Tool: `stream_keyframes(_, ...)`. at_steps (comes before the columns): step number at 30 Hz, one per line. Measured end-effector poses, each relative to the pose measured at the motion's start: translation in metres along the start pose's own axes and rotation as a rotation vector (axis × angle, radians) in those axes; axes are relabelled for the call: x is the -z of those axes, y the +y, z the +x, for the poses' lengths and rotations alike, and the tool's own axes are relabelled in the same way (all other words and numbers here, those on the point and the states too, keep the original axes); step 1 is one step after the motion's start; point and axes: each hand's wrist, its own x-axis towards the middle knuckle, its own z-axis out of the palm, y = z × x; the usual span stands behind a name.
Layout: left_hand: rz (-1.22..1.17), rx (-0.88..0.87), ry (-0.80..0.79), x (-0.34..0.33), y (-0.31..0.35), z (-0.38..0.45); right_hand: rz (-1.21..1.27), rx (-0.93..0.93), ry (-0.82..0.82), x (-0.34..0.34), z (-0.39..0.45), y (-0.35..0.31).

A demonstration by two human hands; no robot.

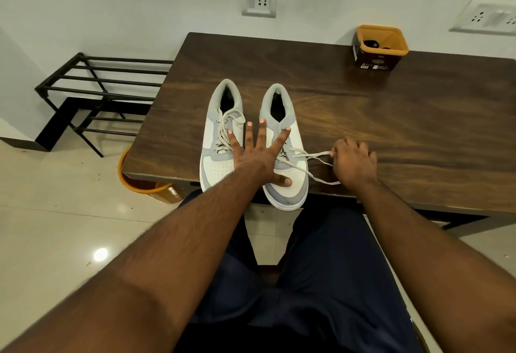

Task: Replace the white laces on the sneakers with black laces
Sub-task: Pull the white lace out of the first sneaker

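Note:
Two white-and-grey sneakers stand side by side at the table's near edge, toes toward me. The left sneaker (220, 134) is laced with a white lace (226, 126). From the right sneaker (287, 174) a white lace (312, 157) runs out to the right across the table. My left hand (257, 151) lies flat with fingers spread over both sneakers, thumb on the right one's toe. My right hand (353, 162) rests on the table right of the sneakers and pinches that pulled-out lace. Dark items, perhaps the black laces (371, 43), lie in an orange box (379, 48).
The orange box stands at the back right of the dark wooden table (405, 129). A black metal rack (97, 93) stands left of the table, an orange bin (139, 182) on the floor under its left corner. My legs are below the near edge.

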Motion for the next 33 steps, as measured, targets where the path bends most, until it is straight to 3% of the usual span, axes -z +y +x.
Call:
stream_keyframes(6,-0.001,0.005,0.002,0.001,0.001,-0.001,0.094,-0.103,-0.024,0.009,0.013,-0.001)
stream_keyframes(13,-0.009,0.005,0.003,0.000,0.000,0.000,0.269,0.271,0.031,0.006,-0.004,-0.036)
stream_keyframes(22,-0.006,0.004,0.020,-0.001,0.000,-0.002,0.141,0.398,0.157,-0.006,-0.014,-0.046)
stream_keyframes(25,-0.001,0.003,0.019,0.000,0.000,-0.001,0.262,0.360,0.276,0.002,-0.014,-0.042)
stream_keyframes(28,-0.013,-0.003,0.014,0.000,-0.001,-0.002,0.500,0.181,0.407,0.023,0.000,-0.027)
stream_keyframes(31,-0.022,-0.005,0.018,-0.002,-0.003,-0.001,0.513,0.078,0.361,0.044,0.023,-0.010)
stream_keyframes(33,-0.026,-0.014,0.029,-0.001,-0.001,0.000,0.617,-0.107,0.316,0.052,0.038,-0.004)
